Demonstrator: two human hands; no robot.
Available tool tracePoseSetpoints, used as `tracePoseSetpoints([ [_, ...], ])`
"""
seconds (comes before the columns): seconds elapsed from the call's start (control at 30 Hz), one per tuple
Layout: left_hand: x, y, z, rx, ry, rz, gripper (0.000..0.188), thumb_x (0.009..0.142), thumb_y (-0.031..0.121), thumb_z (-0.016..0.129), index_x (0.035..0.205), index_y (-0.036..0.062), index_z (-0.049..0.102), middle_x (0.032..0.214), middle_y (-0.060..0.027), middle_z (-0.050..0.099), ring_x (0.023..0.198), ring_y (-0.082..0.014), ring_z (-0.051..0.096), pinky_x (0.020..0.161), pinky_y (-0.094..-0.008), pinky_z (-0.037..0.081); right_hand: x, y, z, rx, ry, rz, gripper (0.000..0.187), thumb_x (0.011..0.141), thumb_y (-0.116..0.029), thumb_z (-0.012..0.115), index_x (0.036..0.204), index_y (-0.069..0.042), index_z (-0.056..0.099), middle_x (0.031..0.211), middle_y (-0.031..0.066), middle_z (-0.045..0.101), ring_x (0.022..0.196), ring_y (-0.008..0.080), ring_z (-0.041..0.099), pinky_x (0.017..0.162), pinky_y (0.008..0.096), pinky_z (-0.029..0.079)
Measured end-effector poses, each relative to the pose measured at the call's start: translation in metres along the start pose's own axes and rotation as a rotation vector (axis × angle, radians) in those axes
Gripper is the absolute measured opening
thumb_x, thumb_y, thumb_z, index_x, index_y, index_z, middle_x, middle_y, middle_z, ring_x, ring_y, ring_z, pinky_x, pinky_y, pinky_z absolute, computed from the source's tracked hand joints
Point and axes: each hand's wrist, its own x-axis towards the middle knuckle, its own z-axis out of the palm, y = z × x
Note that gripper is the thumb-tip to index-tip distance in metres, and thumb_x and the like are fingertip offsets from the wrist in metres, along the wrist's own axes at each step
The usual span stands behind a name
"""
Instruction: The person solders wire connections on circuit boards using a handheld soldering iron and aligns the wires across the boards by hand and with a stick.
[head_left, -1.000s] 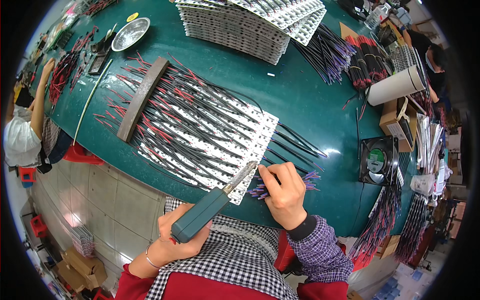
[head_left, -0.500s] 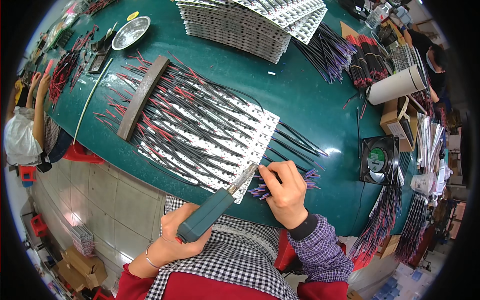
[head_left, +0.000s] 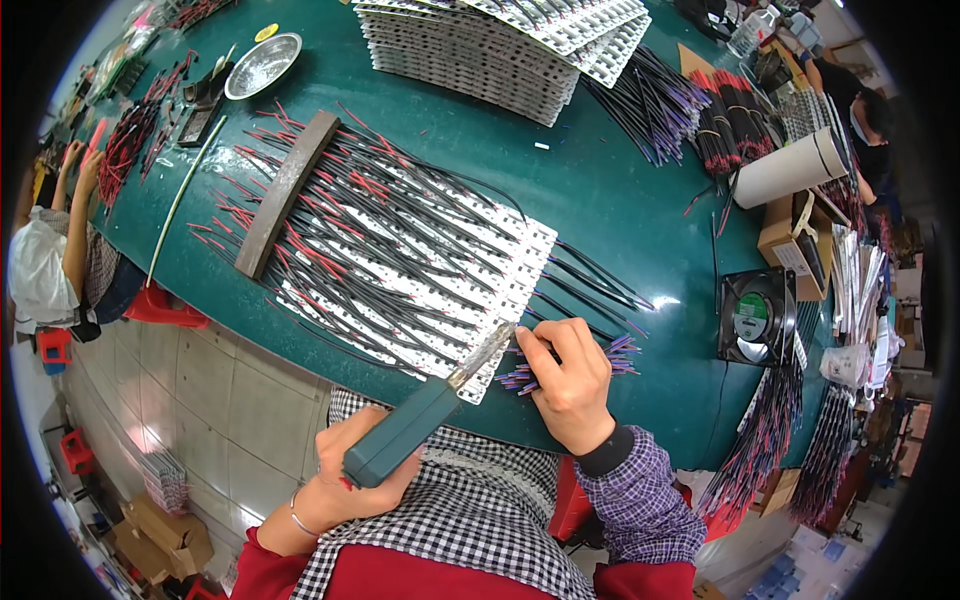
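Note:
My left hand [head_left: 345,465] is wrapped round the green handle of a soldering iron [head_left: 405,432]. Its metal tip points up and right, onto the right edge of a white circuit board panel [head_left: 536,243]. Close to that tip, my right hand [head_left: 570,385] is closed in a pinch at the panel's edge; a wire seems to be between thumb and forefinger, though the fingers mostly cover it. Rows of black wires with red ends [head_left: 400,235] lie across the panel. A dark bar [head_left: 288,195] rests over them. Beneath my right hand lies a bunch of purple-tipped wires [head_left: 622,357].
Behind the panel stands a tall stack of white boards [head_left: 465,70]. A metal dish [head_left: 262,66] sits at the back left. On the right are a black fan [head_left: 757,318], a white cylinder [head_left: 790,170] and wire bundles [head_left: 655,105]. Other people sit at left and far right.
My left hand and the soldering iron's handle have shifted slightly left and down. The tip stays near the same spot, and my right hand has hardly moved.

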Motion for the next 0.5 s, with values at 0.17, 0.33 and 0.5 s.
tracePoseSetpoints([
  [0.17,-0.003,0.004,-0.003,0.080,0.042,0.038,0.019,0.069,-0.002,0.078,0.087,-0.0034,0.071,0.081,-0.0128,0.068,0.061,-0.0212,0.067,0.055,-0.0283,0.053,-0.001,0.000,0.000,-0.043,-0.006,-0.008,0.028,0.070,-0.002,0.068,0.098,0.001,0.069,0.091,0.0069,0.060,0.084,0.0227,0.060,0.068,0.0334,0.050],
  [0.33,-0.008,-0.003,-0.003,0.214,0.016,0.176,0.020,0.071,-0.001,0.077,0.090,-0.0041,0.072,0.085,-0.0138,0.069,0.063,-0.0214,0.068,0.056,-0.0289,0.054,-0.003,-0.004,-0.010,0.062,0.081,-0.077,0.039,0.069,-0.003,0.067,0.108,0.002,0.071,0.092,0.0084,0.060,0.076,0.0225,0.059,0.066,0.0336,0.049],
  [0.5,-0.012,-0.003,-0.002,0.131,0.014,0.067,0.022,0.073,-0.002,0.076,0.094,-0.0053,0.072,0.087,-0.0148,0.071,0.067,-0.0221,0.070,0.059,-0.0287,0.055,-0.013,-0.014,-0.007,0.014,0.046,-0.020,0.052,0.069,0.000,0.066,0.120,0.003,0.070,0.091,0.0090,0.057,0.073,0.0228,0.056,0.066,0.0341,0.048],
])
